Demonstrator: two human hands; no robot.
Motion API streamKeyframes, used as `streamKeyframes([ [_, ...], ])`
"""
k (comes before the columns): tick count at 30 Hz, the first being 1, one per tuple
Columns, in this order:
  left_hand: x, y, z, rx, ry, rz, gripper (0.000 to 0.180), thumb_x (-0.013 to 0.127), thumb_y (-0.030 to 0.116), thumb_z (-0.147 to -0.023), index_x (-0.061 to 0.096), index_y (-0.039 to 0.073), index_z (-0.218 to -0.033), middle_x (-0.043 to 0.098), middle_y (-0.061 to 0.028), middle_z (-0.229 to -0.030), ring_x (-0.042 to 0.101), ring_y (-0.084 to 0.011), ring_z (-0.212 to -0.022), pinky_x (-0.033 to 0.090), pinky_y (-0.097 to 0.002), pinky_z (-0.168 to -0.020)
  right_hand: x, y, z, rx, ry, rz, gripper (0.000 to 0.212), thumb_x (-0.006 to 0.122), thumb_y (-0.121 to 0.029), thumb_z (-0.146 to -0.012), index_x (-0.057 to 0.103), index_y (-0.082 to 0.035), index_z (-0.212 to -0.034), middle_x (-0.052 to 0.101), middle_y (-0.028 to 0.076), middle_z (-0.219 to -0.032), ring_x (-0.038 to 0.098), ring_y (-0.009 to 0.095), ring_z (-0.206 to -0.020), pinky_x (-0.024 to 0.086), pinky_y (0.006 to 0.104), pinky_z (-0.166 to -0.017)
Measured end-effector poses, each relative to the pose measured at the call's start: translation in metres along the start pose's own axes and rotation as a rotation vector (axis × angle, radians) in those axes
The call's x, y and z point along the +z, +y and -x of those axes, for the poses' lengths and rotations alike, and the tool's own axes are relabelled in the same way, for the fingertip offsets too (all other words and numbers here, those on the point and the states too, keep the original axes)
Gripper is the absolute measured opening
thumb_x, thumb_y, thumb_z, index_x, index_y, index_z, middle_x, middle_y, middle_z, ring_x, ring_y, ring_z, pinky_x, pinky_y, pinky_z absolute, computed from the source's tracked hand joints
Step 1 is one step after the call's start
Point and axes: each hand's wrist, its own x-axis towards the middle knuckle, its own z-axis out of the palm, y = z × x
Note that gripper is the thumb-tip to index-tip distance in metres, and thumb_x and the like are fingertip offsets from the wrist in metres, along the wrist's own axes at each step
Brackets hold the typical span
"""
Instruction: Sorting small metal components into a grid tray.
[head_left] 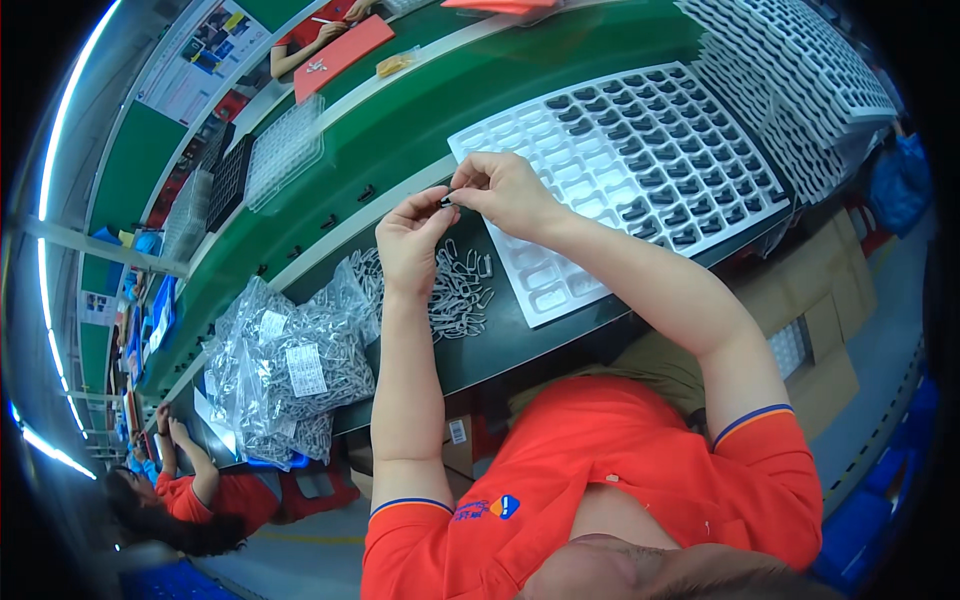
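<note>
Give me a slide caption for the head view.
Both hands, left hand and right hand, pinch a small dark part above loose metal clips beside a white compartment tray.

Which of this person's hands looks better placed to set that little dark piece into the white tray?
Probably the right hand: it pinches the small dark part and hovers by the white tray. The left hand sits over the loose metal clips.

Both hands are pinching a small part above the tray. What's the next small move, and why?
Probably set the part into an empty tray pocket: the left hand and right hand pinch it together, the far pockets hold dark parts, and the near ones are empty.
</note>
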Motion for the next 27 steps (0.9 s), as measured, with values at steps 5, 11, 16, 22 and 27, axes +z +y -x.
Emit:
streamKeyframes([
  [5,-0.005,-0.004,-0.001,-0.004,-0.01,-0.017,0.025,0.07,-0.006,-0.085,0.068,-0.007,-0.11,0.071,-0.0098,-0.097,0.068,-0.0135,-0.082,0.056,-0.0236,-0.078,0.001,0.005,-0.003,0.015,0.007,0.043,0.008,0.072,-0.005,-0.084,0.067,0.001,-0.085,0.067,0.005,-0.077,0.062,0.01,-0.072,0.05,0.0254,-0.067],
  [11,-0.005,-0.002,-0.001,-0.009,0.009,-0.085,0.02,0.067,-0.004,-0.088,0.068,-0.008,-0.108,0.071,-0.0095,-0.095,0.068,-0.0133,-0.082,0.057,-0.0234,-0.076,0.003,0.015,-0.009,0.013,0.02,0.028,0.011,0.074,-0.008,-0.08,0.068,0.001,-0.08,0.069,0.009,-0.074,0.064,0.013,-0.069,0.052,0.0283,-0.065],
  [16,-0.012,0.004,-0.011,0.004,-0.039,-0.108,0.015,0.068,-0.004,-0.085,0.069,-0.006,-0.101,0.071,-0.0092,-0.09,0.068,-0.0134,-0.08,0.057,-0.0252,-0.074,0.003,0.021,-0.02,-0.046,-0.081,0.074,0.008,0.072,-0.006,-0.081,0.067,-0.001,-0.083,0.069,0.01,-0.08,0.065,0.018,-0.075,0.052,0.0304,-0.07],
  [22,-0.043,-0.002,-0.095,0.302,0.054,-1.111,0.025,0.067,-0.001,-0.073,0.07,0.003,-0.097,0.072,-0.0137,-0.087,0.071,-0.0221,-0.078,0.056,-0.0333,-0.074,0.023,0.04,-0.027,-0.393,-0.141,0.605,0.012,0.068,-0.004,-0.074,0.071,-0.006,-0.085,0.069,0.013,-0.09,0.067,0.034,-0.089,0.054,0.0418,-0.076],
  [27,-0.08,-0.022,-0.148,0.35,0.108,-1.315,0.02,0.067,0.003,-0.073,0.071,0.005,-0.093,0.072,-0.0139,-0.084,0.071,-0.0249,-0.08,0.055,-0.0353,-0.073,0.033,0.028,-0.016,-0.439,-0.531,0.794,0.015,0.065,-0.003,-0.074,0.072,-0.01,-0.085,0.068,0.011,-0.095,0.066,0.033,-0.095,0.054,0.0436,-0.079],
])
